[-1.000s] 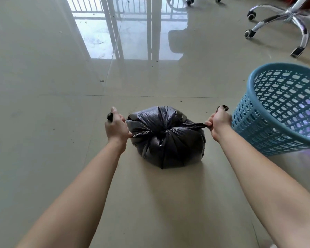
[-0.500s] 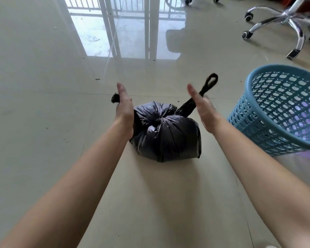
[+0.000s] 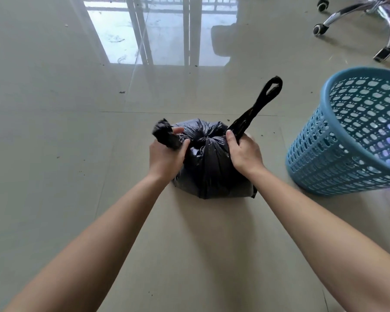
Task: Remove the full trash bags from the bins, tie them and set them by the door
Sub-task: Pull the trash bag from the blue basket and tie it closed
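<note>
You are in the tying step. The bag (image 3: pixel 212 163) sits on the floor (image 3: pixel 54 154), out of the bin (image 3: pixel 356 136), which stands empty just to its right. The bag's neck is gathered into a knot on top, and both handle tails are in your grip, so this looks like the setup for a second knot.

Your left hand (image 3: pixel 166 157) is closed around the left tail (image 3: pixel 164 135), which is bunched up and pokes out above your thumb. Your right hand (image 3: pixel 243 152) is wrapped around the base of the right tail (image 3: pixel 257 106), fingers curled behind it and thumb in front; the rest of that tail stands up and away from you, ending in an open loop. Both hands press against the bag's top.

The next move, as I judge it, calls for crossing the two tails over the knot, tucking one under, and pulling outward evenly. Then lift the bag and take it to the door, which I cannot pick out with certainty here.
</note>
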